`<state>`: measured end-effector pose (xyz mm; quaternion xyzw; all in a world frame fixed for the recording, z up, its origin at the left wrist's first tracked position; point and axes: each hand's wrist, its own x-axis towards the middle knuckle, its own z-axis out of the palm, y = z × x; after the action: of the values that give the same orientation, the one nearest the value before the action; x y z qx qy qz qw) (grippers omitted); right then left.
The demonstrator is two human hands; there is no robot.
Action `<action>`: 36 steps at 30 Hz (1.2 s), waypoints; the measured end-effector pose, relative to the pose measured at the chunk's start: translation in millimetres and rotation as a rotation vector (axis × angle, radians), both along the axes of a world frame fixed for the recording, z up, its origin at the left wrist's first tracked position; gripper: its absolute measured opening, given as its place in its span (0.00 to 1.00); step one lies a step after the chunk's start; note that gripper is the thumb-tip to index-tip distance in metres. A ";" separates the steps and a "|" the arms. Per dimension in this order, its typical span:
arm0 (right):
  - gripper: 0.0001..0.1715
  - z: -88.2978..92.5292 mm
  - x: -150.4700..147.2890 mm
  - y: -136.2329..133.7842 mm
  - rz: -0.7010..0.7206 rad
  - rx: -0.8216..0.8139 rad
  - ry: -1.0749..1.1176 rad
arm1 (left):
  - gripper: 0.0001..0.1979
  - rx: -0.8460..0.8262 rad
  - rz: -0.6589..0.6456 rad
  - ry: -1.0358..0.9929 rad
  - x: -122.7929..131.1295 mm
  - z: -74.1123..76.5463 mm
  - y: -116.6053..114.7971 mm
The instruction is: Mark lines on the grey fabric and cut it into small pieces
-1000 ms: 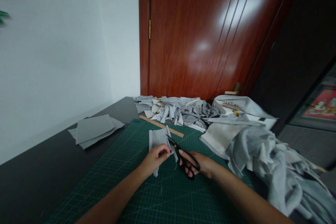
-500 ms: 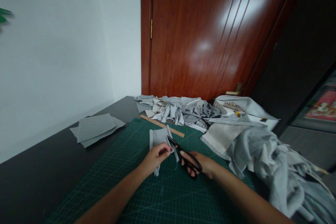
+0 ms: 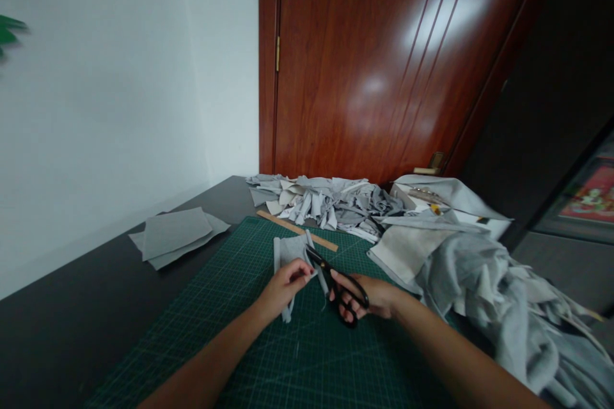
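A small piece of grey fabric with rolled-looking side edges lies on the green cutting mat. My left hand pinches its near right part between thumb and fingers. Black-handled scissors are in my right hand, fingers through the loops. Their dark blades reach up and left to the fabric's right side, beside the left fingertips. Part of the fabric is hidden under my left hand.
A wooden ruler lies across the mat's far edge. Behind it is a heap of grey scraps. Flat cloth pieces rest at the left. A white box and a large fabric pile fill the right.
The scissors' handles have spread apart a little in my right hand, and the blades look slightly wider. My left hand keeps its pinch on the fabric in nearly the same place.
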<state>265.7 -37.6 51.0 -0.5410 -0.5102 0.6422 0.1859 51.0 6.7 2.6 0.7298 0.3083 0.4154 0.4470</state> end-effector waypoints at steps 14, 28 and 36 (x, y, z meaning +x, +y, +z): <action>0.35 1.7 -9.7 15.7 0.022 0.010 -0.030 | 0.12 -0.017 -0.006 -0.007 0.2 -0.1 0.6; 0.31 -7.2 -13.3 19.9 -0.036 0.105 -0.079 | 0.11 -0.006 -0.019 -0.017 0.4 1.2 -0.4; 0.31 -4.4 -12.5 19.2 -0.021 0.131 -0.161 | 0.13 -0.043 -0.004 -0.026 0.7 -0.4 0.6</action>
<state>253.2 -18.4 46.6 -0.5828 -0.5587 0.5599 0.1862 51.6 7.4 2.2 0.7151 0.3097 0.4172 0.4676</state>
